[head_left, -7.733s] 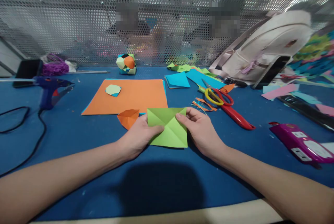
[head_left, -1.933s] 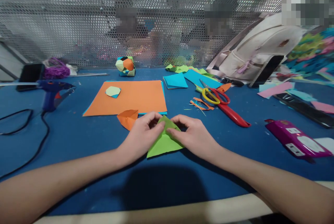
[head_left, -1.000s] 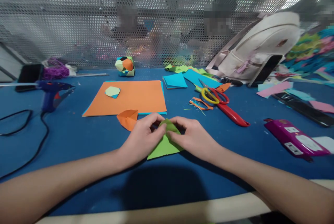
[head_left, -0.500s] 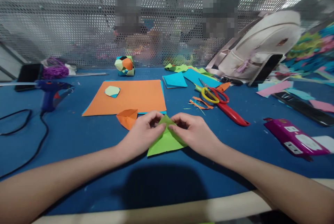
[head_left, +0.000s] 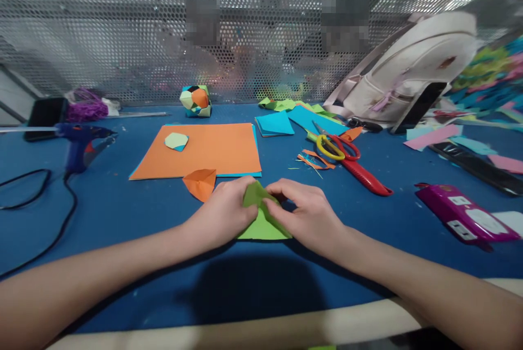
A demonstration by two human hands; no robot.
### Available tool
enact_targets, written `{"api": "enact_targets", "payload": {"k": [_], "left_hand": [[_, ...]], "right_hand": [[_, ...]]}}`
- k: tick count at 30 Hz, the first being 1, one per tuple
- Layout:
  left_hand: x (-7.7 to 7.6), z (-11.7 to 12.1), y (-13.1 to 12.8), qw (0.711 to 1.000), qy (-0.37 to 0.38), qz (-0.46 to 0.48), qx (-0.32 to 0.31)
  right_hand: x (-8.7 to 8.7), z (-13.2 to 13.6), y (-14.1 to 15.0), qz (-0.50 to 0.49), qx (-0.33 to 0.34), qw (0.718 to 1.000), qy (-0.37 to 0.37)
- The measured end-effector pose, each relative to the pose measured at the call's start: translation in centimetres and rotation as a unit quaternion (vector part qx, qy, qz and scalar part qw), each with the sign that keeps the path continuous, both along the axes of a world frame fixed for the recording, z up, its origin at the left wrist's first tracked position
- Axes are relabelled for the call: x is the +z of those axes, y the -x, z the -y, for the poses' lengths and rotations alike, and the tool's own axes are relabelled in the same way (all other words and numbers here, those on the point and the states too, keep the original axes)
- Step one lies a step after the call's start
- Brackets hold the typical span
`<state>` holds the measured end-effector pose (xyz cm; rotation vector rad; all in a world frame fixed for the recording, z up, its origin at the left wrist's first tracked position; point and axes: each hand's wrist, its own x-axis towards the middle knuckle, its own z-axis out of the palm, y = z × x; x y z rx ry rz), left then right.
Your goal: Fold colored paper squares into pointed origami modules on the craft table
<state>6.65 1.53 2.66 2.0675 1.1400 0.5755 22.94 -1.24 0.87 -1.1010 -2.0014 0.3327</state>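
A piece of green paper (head_left: 265, 227), partly folded, is held between my two hands just above the blue table. My left hand (head_left: 229, 206) grips its left side, thumb on the near face and the other fingers mostly hidden behind. On the right edge, my right hand (head_left: 308, 208) pinches the sheet between thumb and fingers. A folded orange paper piece (head_left: 201, 184) lies just beyond my left hand. Past it is a stack of orange sheets (head_left: 212, 148) with blue paper beneath, and a small pale-green and blue folded piece (head_left: 176, 141) rests on top.
Scissors (head_left: 339, 148) and a red-handled tool (head_left: 368, 178) lie right of centre, near paper scraps (head_left: 312, 159). A blue glue gun (head_left: 79, 143) with its cord stands left. Blue squares (head_left: 274, 123), a paper ball (head_left: 196, 101), a purple case (head_left: 466, 213) and a backpack (head_left: 420, 67) surround the work.
The green paper's upper part has opened out to the left, its folded flap now spread. My left hand has turned and covers its lower left corner; my right hand has shifted slightly right.
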Motion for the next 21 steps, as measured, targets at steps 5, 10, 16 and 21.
{"api": "enact_targets", "payload": {"k": [5, 10, 16, 21], "left_hand": [[-0.23, 0.35, -0.04, 1.000, -0.026, -0.003, 0.016], [-0.47, 0.29, -0.08, 0.999, -0.031, 0.003, 0.027], [-0.66, -0.28, -0.12, 0.998, 0.017, 0.061, 0.020], [-0.79, -0.36, -0.11, 0.998, 0.031, 0.059, 0.019]], "right_hand": [[0.06, 0.28, 0.14, 0.005, 0.000, 1.000, -0.021], [-0.08, 0.00, -0.13, 0.002, -0.001, 1.000, -0.017], [0.12, -0.56, -0.30, -0.038, -0.027, 0.996, 0.079], [0.26, -0.71, -0.23, -0.047, -0.018, 0.991, 0.123]]}}
